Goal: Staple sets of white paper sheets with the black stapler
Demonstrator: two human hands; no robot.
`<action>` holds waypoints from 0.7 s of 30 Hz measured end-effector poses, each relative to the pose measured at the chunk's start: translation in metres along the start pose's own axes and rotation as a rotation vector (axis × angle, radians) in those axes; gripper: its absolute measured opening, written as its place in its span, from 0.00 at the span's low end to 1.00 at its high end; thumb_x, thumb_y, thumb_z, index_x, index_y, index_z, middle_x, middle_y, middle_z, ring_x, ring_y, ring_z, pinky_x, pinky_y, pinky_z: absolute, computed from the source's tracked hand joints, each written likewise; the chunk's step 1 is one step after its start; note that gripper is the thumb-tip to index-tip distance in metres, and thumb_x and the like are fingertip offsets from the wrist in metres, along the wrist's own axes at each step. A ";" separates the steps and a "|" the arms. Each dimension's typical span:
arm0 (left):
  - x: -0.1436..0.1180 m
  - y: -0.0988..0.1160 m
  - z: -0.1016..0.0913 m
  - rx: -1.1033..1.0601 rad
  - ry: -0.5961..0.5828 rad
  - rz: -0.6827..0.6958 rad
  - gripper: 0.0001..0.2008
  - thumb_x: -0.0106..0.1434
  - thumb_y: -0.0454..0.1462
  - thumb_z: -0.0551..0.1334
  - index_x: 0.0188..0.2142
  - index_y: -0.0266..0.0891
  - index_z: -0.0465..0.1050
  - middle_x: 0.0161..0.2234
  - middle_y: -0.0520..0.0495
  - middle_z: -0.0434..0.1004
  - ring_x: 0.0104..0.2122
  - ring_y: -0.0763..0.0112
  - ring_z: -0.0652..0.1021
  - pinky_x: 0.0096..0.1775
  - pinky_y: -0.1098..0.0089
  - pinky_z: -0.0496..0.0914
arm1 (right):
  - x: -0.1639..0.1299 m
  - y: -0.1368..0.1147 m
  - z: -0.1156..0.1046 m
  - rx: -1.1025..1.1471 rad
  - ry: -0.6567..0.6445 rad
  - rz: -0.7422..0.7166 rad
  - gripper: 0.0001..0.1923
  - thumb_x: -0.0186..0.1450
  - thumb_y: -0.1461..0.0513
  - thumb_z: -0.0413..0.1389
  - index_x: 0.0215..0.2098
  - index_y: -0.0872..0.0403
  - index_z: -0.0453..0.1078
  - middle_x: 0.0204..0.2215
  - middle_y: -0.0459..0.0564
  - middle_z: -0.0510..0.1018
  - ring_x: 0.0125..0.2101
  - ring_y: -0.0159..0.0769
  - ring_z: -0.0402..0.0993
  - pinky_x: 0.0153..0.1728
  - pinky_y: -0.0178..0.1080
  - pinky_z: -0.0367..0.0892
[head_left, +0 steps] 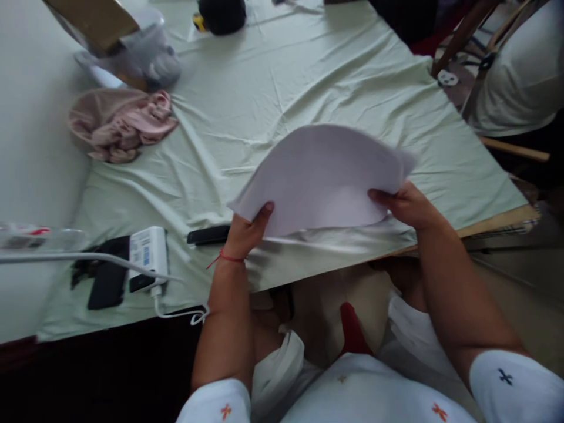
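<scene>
A white sheet of paper is held up over the near part of the table, bowed upward in its middle. My left hand pinches its lower left corner, thumb on top and the other fingers hidden beneath. At the right end, my right hand grips the paper the same way, its thumb lying on the face. Whether it is one sheet or a few cannot be made out. A black oblong device lies on the cloth just left of my left hand.
A pale green cloth covers the table. At the left are a white power bank-like box with a cable, a black phone, a pink cloth and plastic bags. Another person's sleeve shows at the right.
</scene>
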State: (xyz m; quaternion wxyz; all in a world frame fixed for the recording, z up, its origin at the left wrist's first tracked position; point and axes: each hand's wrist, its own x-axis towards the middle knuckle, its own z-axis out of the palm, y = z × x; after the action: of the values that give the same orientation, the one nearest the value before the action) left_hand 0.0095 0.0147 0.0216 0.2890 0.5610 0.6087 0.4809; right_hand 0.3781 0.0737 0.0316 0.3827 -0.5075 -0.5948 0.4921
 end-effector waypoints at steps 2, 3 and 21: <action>-0.005 0.004 0.004 -0.138 0.033 -0.108 0.24 0.57 0.57 0.75 0.41 0.41 0.82 0.43 0.42 0.87 0.54 0.55 0.82 0.60 0.60 0.76 | 0.000 -0.002 0.001 0.112 -0.015 0.020 0.12 0.64 0.52 0.68 0.28 0.50 0.79 0.30 0.47 0.83 0.30 0.36 0.76 0.31 0.37 0.73; -0.007 0.006 0.006 -0.217 0.040 -0.187 0.26 0.54 0.57 0.77 0.41 0.41 0.82 0.44 0.42 0.87 0.52 0.55 0.82 0.56 0.61 0.78 | 0.000 -0.002 0.001 0.160 0.000 0.041 0.13 0.65 0.52 0.68 0.28 0.50 0.79 0.28 0.46 0.83 0.28 0.34 0.75 0.29 0.35 0.72; -0.009 -0.001 0.008 -0.255 -0.007 -0.166 0.25 0.58 0.55 0.75 0.46 0.39 0.84 0.45 0.42 0.87 0.52 0.58 0.82 0.60 0.60 0.75 | -0.002 0.005 0.003 0.116 0.202 0.013 0.13 0.54 0.54 0.76 0.34 0.45 0.81 0.39 0.48 0.87 0.47 0.50 0.83 0.48 0.48 0.80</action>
State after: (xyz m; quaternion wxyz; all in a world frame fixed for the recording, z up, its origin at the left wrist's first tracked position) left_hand 0.0185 0.0079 0.0163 0.3988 0.4691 0.5861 0.5266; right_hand 0.3764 0.0709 0.0266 0.4663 -0.5355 -0.5203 0.4745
